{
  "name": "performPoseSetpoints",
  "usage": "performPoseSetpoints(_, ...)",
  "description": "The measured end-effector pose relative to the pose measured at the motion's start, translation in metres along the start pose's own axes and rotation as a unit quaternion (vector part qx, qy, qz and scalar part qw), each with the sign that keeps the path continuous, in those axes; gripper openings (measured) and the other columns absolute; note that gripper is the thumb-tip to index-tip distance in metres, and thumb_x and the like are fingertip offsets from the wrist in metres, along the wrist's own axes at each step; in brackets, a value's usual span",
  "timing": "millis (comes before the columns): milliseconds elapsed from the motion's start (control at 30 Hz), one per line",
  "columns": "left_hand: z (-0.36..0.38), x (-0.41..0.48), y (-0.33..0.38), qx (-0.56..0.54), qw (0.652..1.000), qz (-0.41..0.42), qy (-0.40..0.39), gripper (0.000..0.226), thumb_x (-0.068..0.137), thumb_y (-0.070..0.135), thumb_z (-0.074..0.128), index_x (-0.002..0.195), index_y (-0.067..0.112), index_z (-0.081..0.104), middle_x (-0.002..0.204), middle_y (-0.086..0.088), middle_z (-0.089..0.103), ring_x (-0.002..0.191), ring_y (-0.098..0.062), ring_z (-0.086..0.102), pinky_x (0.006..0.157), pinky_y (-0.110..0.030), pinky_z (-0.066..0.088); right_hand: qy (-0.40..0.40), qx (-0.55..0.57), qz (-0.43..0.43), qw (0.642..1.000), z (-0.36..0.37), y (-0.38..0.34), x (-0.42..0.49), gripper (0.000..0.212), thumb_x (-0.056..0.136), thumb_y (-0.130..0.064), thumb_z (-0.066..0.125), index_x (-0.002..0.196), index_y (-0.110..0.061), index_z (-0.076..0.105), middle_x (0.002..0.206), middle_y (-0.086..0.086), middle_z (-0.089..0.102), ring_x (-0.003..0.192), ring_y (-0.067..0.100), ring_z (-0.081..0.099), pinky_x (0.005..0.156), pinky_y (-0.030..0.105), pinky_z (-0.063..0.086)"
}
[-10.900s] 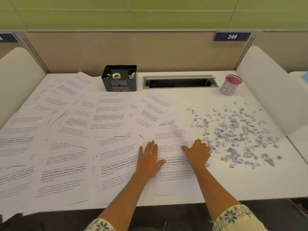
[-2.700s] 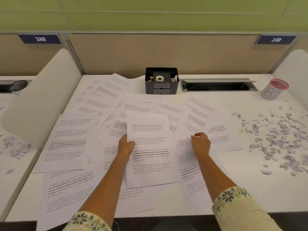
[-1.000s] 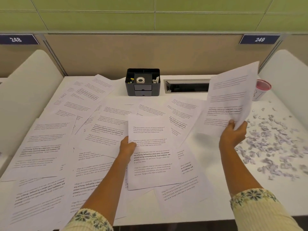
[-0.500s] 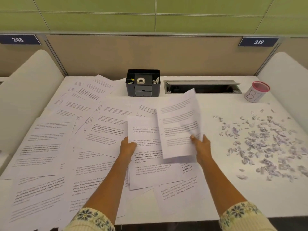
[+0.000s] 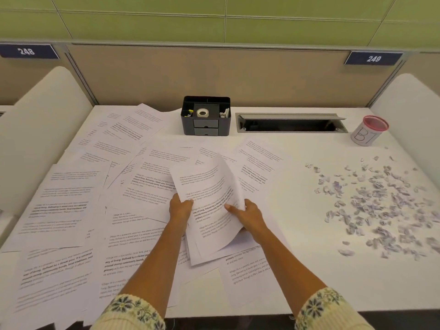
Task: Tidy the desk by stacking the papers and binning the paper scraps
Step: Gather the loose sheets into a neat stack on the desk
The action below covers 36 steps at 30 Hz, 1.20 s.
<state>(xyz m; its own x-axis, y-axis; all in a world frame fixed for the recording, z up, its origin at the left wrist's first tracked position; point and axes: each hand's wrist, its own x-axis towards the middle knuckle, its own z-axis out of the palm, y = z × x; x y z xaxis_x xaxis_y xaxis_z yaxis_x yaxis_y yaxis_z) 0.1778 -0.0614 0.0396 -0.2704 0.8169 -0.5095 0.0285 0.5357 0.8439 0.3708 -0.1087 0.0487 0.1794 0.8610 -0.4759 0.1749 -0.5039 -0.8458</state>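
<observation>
Many printed sheets [image 5: 71, 206] lie scattered over the left and middle of the white desk [image 5: 297, 270]. In front of me a small stack of sheets [image 5: 209, 210] is lifted at its far end and curls upward. My left hand [image 5: 179, 209] grips the stack's left edge. My right hand [image 5: 247, 214] holds its right edge, thumb on top of the page. A spread of small lilac paper scraps [image 5: 381, 206] covers the desk's right side. A white cup with a pink rim [image 5: 369, 131], marked with letters, stands at the back right.
A black desk organiser [image 5: 206, 116] with a tape roll stands at the back centre. Beside it is an open cable slot [image 5: 290, 123]. White side dividers [image 5: 42, 129] flank the desk, and a beige partition rises behind.
My right hand brought the sheet it had lifted down onto the stack held by my left hand. Both hands now hold the stack, its far end raised.
</observation>
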Motion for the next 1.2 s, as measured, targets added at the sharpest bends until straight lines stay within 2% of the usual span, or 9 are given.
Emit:
performPoseSetpoints(100,-0.001,0.001,0.001,0.001,1.0,0.003,0.005,0.045,0.089,-0.003,0.051,0.132,0.01,0.05,0.118,-0.011,0.063,0.104,-0.027,0.061,0.088,-0.041,0.054,0.09,-0.094,-0.01,0.991,-0.007,-0.003,0.004,0.056,0.079,-0.07,0.059,0.101,-0.018,0.054,0.096,-0.001,0.062,0.086,0.017,0.06,0.068,0.032,0.051)
performPoseSetpoints(233,-0.005,0.005,0.002,0.013,1.0,0.017,0.011,0.047,0.088,-0.005,0.05,0.131,0.013,0.051,0.118,-0.007,0.062,0.101,-0.024,0.059,0.079,-0.032,0.051,0.192,-0.141,0.032,0.971,-0.035,-0.004,0.02,0.05,0.087,-0.059,0.055,0.111,-0.015,0.059,0.111,0.007,0.064,0.104,0.025,0.058,0.082,0.035,0.045)
performPoseSetpoints(300,-0.007,0.007,0.002,0.015,1.0,0.018,0.012,0.047,0.088,-0.005,0.049,0.131,0.013,0.051,0.119,-0.008,0.062,0.102,-0.025,0.059,0.08,-0.032,0.051,0.199,-0.164,0.063,0.964,-0.051,-0.005,0.032,0.047,0.091,-0.051,0.054,0.113,-0.009,0.058,0.118,0.013,0.061,0.115,0.033,0.053,0.09,0.039,0.044)
performPoseSetpoints(400,-0.009,0.009,0.001,0.01,1.0,0.018,0.007,0.048,0.086,-0.005,0.051,0.131,0.013,0.051,0.119,-0.01,0.063,0.102,-0.026,0.06,0.08,-0.033,0.051,0.199,-0.191,0.099,0.956,-0.067,-0.008,0.047,0.043,0.092,-0.046,0.054,0.107,-0.005,0.054,0.123,0.02,0.057,0.119,0.037,0.051,0.094,0.041,0.043)
performPoseSetpoints(500,-0.011,0.01,0.001,0.008,1.0,0.025,0.005,0.048,0.086,-0.002,0.057,0.131,0.011,0.051,0.118,-0.009,0.062,0.101,-0.024,0.06,0.082,-0.033,0.051,0.221,-0.207,0.131,0.944,-0.073,-0.018,0.055,0.061,0.088,-0.047,0.061,0.128,-0.002,0.049,0.131,0.02,0.049,0.125,0.037,0.043,0.099,0.046,0.04)
performPoseSetpoints(667,-0.014,0.013,0.0,0.042,0.998,0.031,0.019,0.047,0.085,-0.001,0.06,0.13,0.009,0.05,0.118,-0.012,0.061,0.099,-0.025,0.059,0.082,-0.034,0.051,0.217,-0.274,0.177,0.92,-0.068,-0.037,0.071,0.076,0.073,-0.061,0.071,0.123,-0.008,0.051,0.13,0.016,0.044,0.124,0.033,0.039,0.097,0.046,0.038)
performPoseSetpoints(867,-0.016,0.017,0.0,0.061,0.997,0.031,0.028,0.049,0.084,-0.003,0.061,0.129,0.012,0.05,0.118,-0.011,0.062,0.099,-0.026,0.06,0.082,-0.035,0.052,0.216,-0.319,0.186,0.904,-0.047,-0.045,0.083,0.081,0.071,-0.053,0.078,0.13,-0.009,0.044,0.134,0.013,0.038,0.126,0.031,0.036,0.099,0.044,0.036)
performPoseSetpoints(1067,-0.017,0.016,-0.002,0.042,0.998,0.023,0.027,0.051,0.084,-0.004,0.061,0.13,0.014,0.05,0.118,-0.01,0.062,0.103,-0.028,0.061,0.086,-0.038,0.053,0.205,-0.255,0.178,0.928,-0.047,-0.04,0.093,0.043,0.083,-0.028,0.068,0.121,-0.012,0.054,0.13,0.014,0.046,0.124,0.035,0.039,0.097,0.044,0.037)
performPoseSetpoints(1200,-0.019,0.017,-0.001,0.019,0.999,0.024,0.023,0.051,0.083,-0.005,0.061,0.129,0.014,0.051,0.115,-0.008,0.062,0.102,-0.026,0.061,0.085,-0.036,0.052,0.267,-0.084,0.095,0.955,-0.057,-0.026,0.093,0.03,0.086,-0.014,0.055,0.115,-0.007,0.059,0.113,0.015,0.064,0.101,0.035,0.059,0.088,0.042,0.051)
